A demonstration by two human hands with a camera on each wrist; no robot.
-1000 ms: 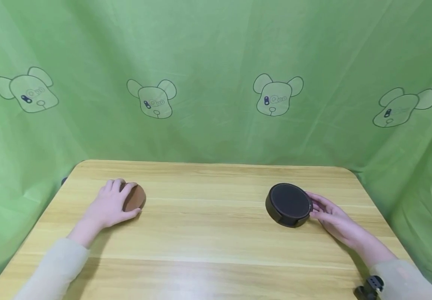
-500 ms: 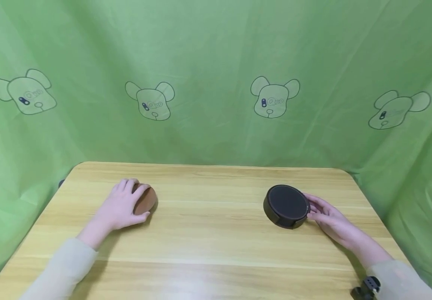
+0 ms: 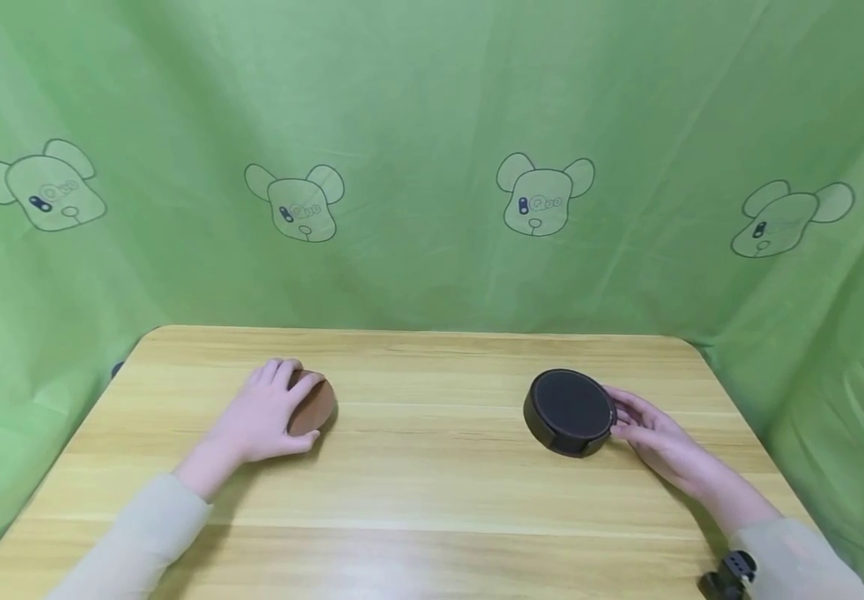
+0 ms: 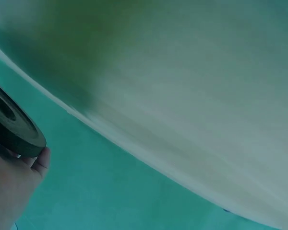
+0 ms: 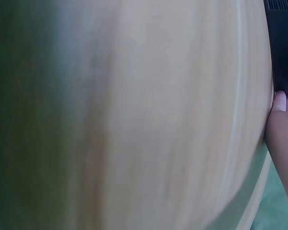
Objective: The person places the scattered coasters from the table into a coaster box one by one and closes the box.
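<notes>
My left hand spans a round brown disc, gripping it by the edge with thumb in front and fingers behind. In the left wrist view the disc looks dark and tilted, with a ring-shaped recess on its face. Toward the right of the table, a low round black case with a stitched-looking rim and a notch in its front wall sits on the wood. My right hand holds its right edge, thumb in front and fingers curved behind. Ribbing shows on the black case in the right wrist view.
A light wooden table with rounded back corners lies under both hands. Behind it hangs a green curtain with bear-head drawings, also closing in both sides. A small black device sits at the right cuff.
My left hand has moved to the right across the table with the brown disc. The black case and my right hand stay together in nearly the same place; the view has shifted slightly.
</notes>
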